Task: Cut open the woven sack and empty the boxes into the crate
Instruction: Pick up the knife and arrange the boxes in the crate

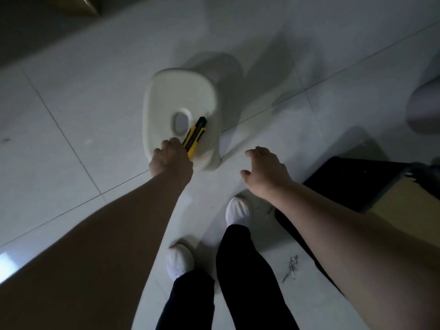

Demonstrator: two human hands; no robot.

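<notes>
Obs.: the person's left hand (170, 159) is closed over the near end of a yellow-and-black plastic utility knife (194, 136), which lies on the seat of a white moulded plastic stool with an oval hole in its top (181, 96). The fingers curl round the handle from above. I cannot tell whether the knife is lifted clear of the seat or only touched. The far tip of the knife points away from the fingertips, past the rim of the hole. No blade is visible; whether it is extended cannot be told.

The right hand (265, 171) hangs open and empty, fingers loosely spread, well apart from the knife, to the right of the stool.

Task's things: no woven sack can be identified with certainty. A pale rounded bulk (423, 108) at the far right edge, beyond the right fingertips, may be it. A dark crate-like box with a tan cardboard panel (381, 194) sits just outside the right wrist.

Risks (judgement):
- The light stool could tip or slide if the hand drags the knife sideways.
- An exposed blade could nick the fingers during regrasp in this dim light.
- Small metal scraps (291, 267) on the grey tiled floor (71, 115) lie beside the feet; slip hazard.

Count: knife 1; stool 1; hands 2; white shoes 2; dark box 1; scrap clusters, at least 1.
</notes>
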